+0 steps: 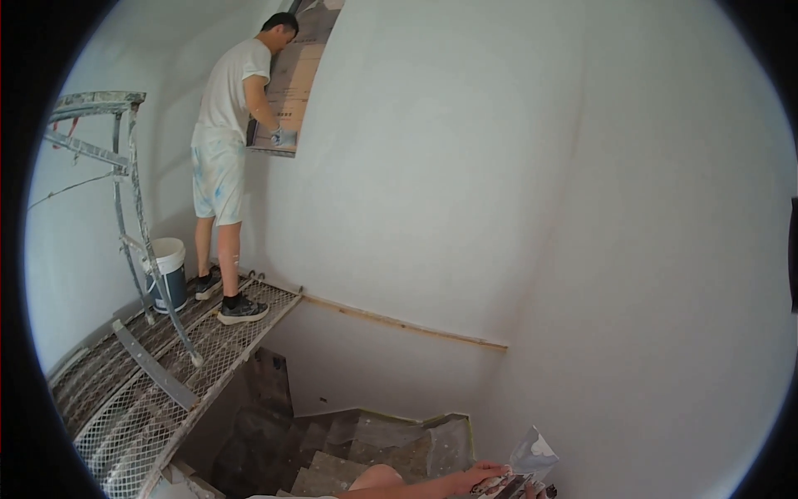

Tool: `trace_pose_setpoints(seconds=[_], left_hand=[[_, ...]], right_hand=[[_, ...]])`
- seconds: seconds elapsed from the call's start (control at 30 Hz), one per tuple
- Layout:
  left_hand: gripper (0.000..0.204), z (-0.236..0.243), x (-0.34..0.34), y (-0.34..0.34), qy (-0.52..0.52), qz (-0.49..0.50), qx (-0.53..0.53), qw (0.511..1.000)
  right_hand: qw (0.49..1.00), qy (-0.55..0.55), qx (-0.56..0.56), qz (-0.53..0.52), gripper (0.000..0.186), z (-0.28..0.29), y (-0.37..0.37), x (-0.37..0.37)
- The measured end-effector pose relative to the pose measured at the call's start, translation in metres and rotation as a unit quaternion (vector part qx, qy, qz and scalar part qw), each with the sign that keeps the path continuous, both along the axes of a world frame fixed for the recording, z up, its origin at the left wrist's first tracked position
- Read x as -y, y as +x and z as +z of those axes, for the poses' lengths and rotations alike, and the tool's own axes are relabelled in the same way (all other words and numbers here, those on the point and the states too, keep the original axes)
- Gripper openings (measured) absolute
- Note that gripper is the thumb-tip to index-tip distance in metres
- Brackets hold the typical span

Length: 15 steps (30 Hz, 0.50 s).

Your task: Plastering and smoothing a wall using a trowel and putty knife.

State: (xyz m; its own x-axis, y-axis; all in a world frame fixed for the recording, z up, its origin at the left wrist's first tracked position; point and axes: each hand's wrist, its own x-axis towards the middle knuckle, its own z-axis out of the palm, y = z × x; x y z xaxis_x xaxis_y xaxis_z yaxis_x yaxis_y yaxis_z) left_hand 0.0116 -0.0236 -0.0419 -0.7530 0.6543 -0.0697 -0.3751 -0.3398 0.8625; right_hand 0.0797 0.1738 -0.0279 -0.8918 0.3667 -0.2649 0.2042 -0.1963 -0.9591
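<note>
head view: left hand (485,474) with fingers bent, touching or right beside a shiny flat blade (534,454) with white smears, low down near the bottom edge. right hand (532,491) mostly cut off, just under the blade. cannot tell either grip, wide or narrow. beyond, to the left, dusty brown stairs (326,472). farther left, a mesh walkway (116,441) with a bucket (172,259), a splashed metal stand (100,99) and a person (229,108) in white, turned to a window (301,79) covered in card. pale walls (432,166) behind.
</note>
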Motion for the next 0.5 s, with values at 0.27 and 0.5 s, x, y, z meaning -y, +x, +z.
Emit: trace_pose_setpoints(seconds=[0.27, 0.5], left_hand=[[0.028, 0.013, -0.003, 0.008, 0.090, -0.027, 0.026, 0.995], [0.027, 0.025, 0.003, 0.015, 0.061, 0.018, -0.008, 0.998]], right_hand=[[0.952, -0.243, -0.146, 0.117, 0.025, -0.037, -0.017, -0.025], [0.983, -0.060, -0.169, -0.039, 0.028, -0.053, -0.027, -0.021]])
